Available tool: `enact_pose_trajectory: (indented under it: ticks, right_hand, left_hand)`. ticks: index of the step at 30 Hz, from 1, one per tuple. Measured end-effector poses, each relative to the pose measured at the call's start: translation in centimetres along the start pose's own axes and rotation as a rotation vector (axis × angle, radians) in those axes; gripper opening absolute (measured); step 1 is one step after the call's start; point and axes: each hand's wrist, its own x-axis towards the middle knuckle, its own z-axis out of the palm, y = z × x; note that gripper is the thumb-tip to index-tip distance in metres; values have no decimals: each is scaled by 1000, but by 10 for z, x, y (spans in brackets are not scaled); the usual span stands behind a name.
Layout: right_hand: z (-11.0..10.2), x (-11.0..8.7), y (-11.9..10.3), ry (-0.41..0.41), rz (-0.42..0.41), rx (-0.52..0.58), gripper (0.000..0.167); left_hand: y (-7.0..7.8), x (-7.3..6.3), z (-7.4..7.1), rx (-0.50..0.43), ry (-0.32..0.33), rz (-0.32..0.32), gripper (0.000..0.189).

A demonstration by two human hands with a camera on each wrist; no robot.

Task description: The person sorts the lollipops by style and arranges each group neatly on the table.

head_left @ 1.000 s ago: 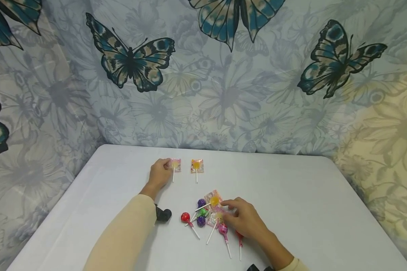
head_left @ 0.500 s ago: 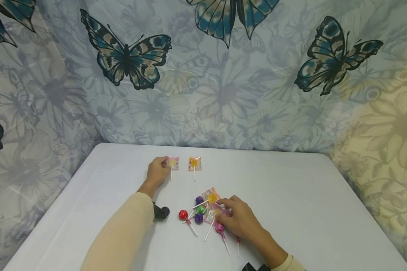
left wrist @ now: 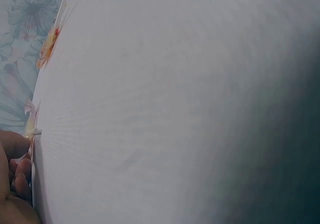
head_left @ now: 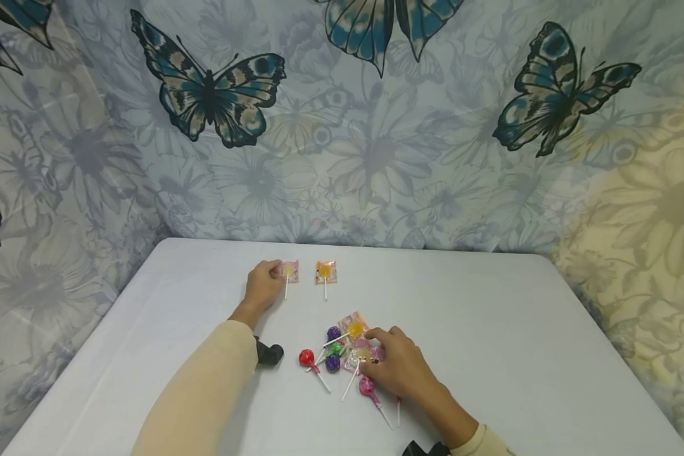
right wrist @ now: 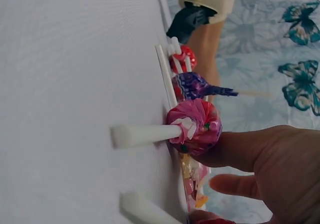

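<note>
At the far side of the table, my left hand (head_left: pixel 264 283) pinches the left edge of a flat lollipop in a clear pink wrapper (head_left: pixel 289 271). Its white stick points toward me. My right hand (head_left: pixel 401 364) reaches over a lollipop pile, thumb and index finger apart above a pale-yellow flat lollipop (head_left: pixel 362 356). Beside the index fingertip lies an orange-yellow flat lollipop (head_left: pixel 355 329). In the right wrist view, a round pink lollipop (right wrist: pixel 195 126) overlaps the thumb. Another lollipop stick (head_left: pixel 399 415) shows beneath the right hand, its head hidden.
An orange-wrapped flat lollipop (head_left: pixel 325 271) lies right of the left hand. Left in the pile are a red lollipop (head_left: pixel 306 358), a green one (head_left: pixel 334 349) and two purple ones, one a purple lollipop (head_left: pixel 333 363). A patterned cloth (head_left: pixel 376 215) hangs behind the white table (head_left: pixel 490 329).
My right thumb has shifted left over the pale-yellow lollipop's wrapper, and the hand covers more of the rightmost lollipop. The left hand stays on its lollipop. The head view has tilted slightly down.
</note>
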Motion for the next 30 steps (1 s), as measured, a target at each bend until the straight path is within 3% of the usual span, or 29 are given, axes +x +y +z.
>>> enact_pose_trajectory:
  ticks: [7,18,24,30]
  right_hand:
    - [4,-2,0,-1,-37,60,44]
    - [3,-1,-5,-55,66,43,63]
    - [5,1,-2,-45,40,57,47]
    - [7,2,3,40,2,117,29]
  left_hand:
    - [-2,0,1,-2,-9,-2,44]
    - [-2,1,0,1,-11,1,44]
    - [-1,1,-1,-3,-10,-5,43]
    - [0,-1,-2,-3,-26,-18,44]
